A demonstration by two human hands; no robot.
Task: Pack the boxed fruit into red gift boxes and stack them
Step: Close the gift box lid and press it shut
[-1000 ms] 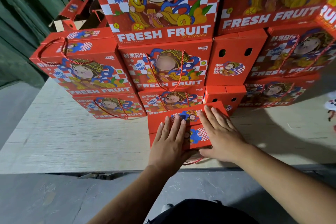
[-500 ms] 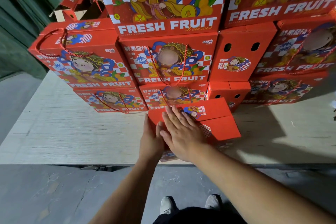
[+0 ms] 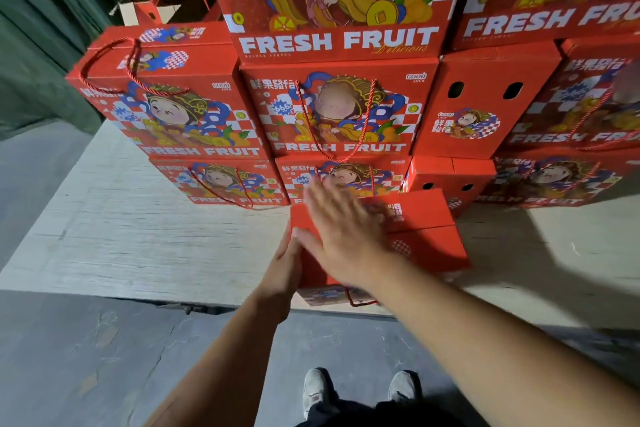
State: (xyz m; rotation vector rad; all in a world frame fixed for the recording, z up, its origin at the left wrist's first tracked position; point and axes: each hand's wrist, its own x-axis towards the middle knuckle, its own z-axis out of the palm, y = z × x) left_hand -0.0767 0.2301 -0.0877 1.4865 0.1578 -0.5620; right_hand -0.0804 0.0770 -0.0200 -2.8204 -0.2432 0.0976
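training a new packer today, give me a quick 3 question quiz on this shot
1. True or false: the right hand lies flat on top of the nearest red gift box.
2. Where is the left hand? A) on the box's left side B) holding a rope handle C) on the floor
3. Fill in: the English words on the stacked boxes read FRESH ____.

Key: 1 true; 2 A; 3 FRUIT
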